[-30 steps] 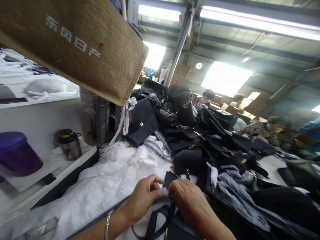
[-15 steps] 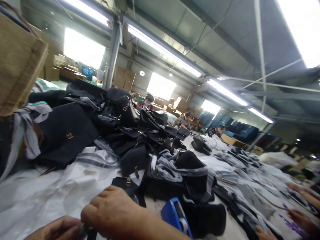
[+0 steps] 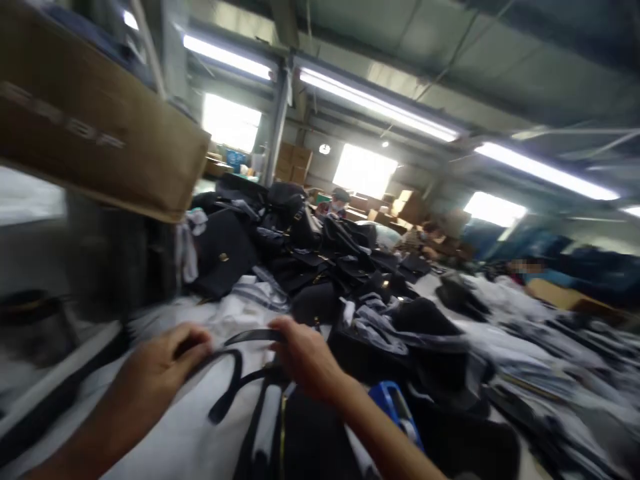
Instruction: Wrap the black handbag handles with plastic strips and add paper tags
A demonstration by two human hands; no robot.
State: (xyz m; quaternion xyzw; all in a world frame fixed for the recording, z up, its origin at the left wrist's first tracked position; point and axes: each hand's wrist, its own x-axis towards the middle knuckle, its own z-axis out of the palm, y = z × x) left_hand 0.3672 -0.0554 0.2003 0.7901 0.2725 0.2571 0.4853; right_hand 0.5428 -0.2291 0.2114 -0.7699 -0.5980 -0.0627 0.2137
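Right hand [image 3: 306, 353] grips 1 black strap [image 3: 254, 335]; left hand [image 3: 159, 367], blurred, is near. Beyond lie heaped black bags [image 3: 317, 303].

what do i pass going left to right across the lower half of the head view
blurred dark-topped container, left hand, thin curved black strap, right hand, blue boxy object, black bag-like item

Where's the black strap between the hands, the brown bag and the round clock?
Black strap [image 3: 254, 335]: head view, on its arched stretch.
Brown bag [image 3: 115, 127]: head view, on its side.
Round clock [image 3: 325, 149]: head view, on its face.
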